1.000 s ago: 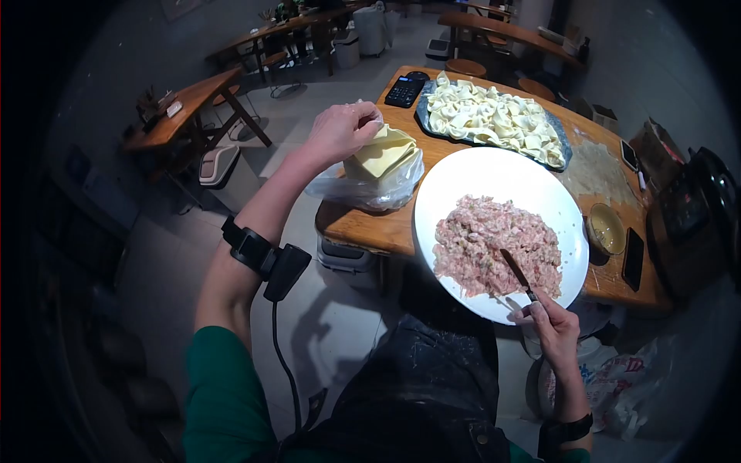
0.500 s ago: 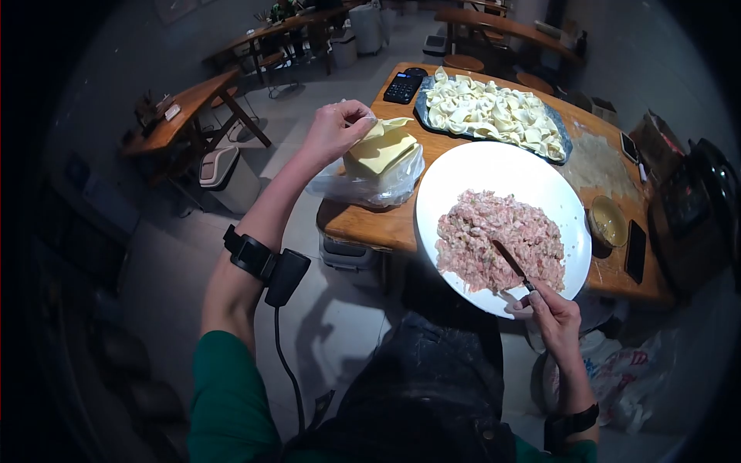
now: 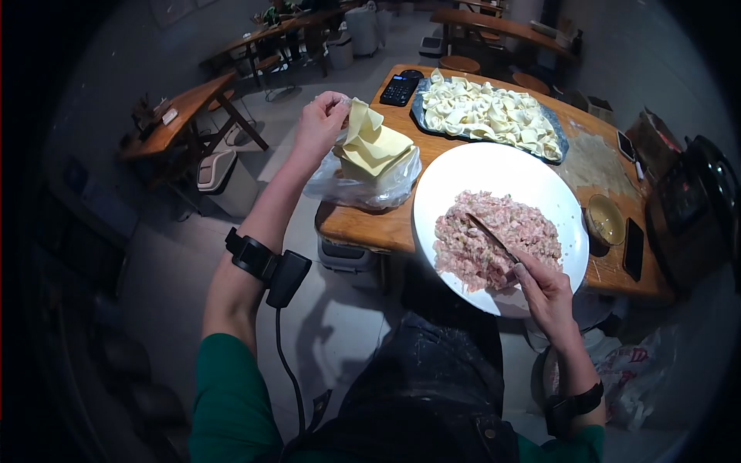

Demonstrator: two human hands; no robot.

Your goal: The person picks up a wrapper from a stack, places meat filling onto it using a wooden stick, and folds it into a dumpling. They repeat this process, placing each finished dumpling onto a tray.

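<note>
My left hand pinches the edge of a thin yellow wonton wrapper, lifting it off the stack of wrappers in a clear plastic bag. In my right hand is a narrow spreading knife, its blade over the minced meat filling. That pink filling, flecked with green, is heaped in a big white bowl at the table's near edge. Behind the bowl, a dark tray bears a pile of folded wontons.
A small bowl and a dark phone lie right of the big bowl. A black keypad device sits at the table's far left corner. A black appliance stands at the right. Other wooden tables are further back.
My left hand has moved slightly left and up, peeling the wrapper higher off the stack. My right hand has shifted up and left, bringing the knife further over the filling.
</note>
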